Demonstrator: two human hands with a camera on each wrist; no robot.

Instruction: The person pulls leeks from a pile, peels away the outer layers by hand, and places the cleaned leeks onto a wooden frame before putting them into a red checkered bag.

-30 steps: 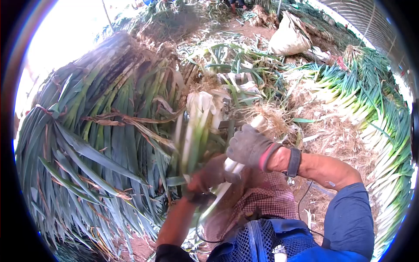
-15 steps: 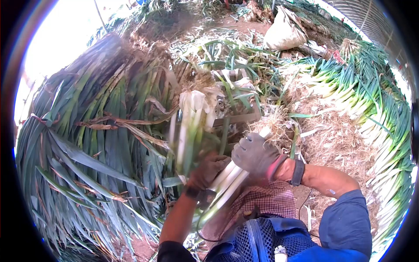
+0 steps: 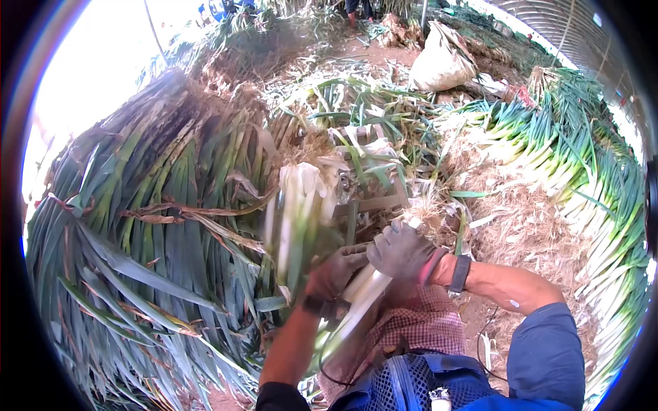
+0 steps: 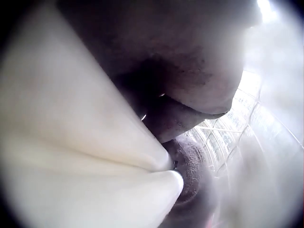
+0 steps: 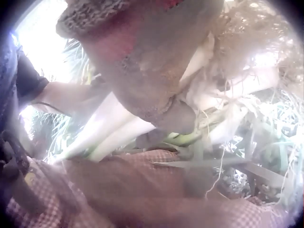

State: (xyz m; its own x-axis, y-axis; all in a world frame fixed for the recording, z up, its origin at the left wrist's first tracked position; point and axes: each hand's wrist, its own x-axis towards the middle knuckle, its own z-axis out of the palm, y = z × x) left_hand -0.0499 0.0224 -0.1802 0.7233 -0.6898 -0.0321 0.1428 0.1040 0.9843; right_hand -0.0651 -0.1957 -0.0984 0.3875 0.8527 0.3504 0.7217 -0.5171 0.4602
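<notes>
My right hand [image 3: 399,253], in a grey glove with a red cuff, grips a few leeks [image 3: 363,294] just below their root end. Pale stalks slant down-left from it over a checked cloth on my lap. Close beside it, my gloved left hand [image 3: 336,270] has its curled fingers and thumb at the upper stalks. In the left wrist view two thick white stalks [image 4: 71,123] run up to the right-hand glove [image 4: 190,166], with the left fingers bent above them. Shaggy roots [image 5: 251,28] stick out beyond the right hand in the right wrist view.
A tall heap of untrimmed leeks [image 3: 157,205] fills the left side. Several white stalks [image 3: 298,198] stand upright ahead of the left hand. Cleaned leeks [image 3: 569,157] lie in a long row at right, beside root scraps [image 3: 528,219]. A pale sack [image 3: 442,61] stands farther back.
The left hand, blurred lower on the stalks before, has moved up beside the right hand. The right hand keeps its grip on the leeks, which have shifted slightly down and right.
</notes>
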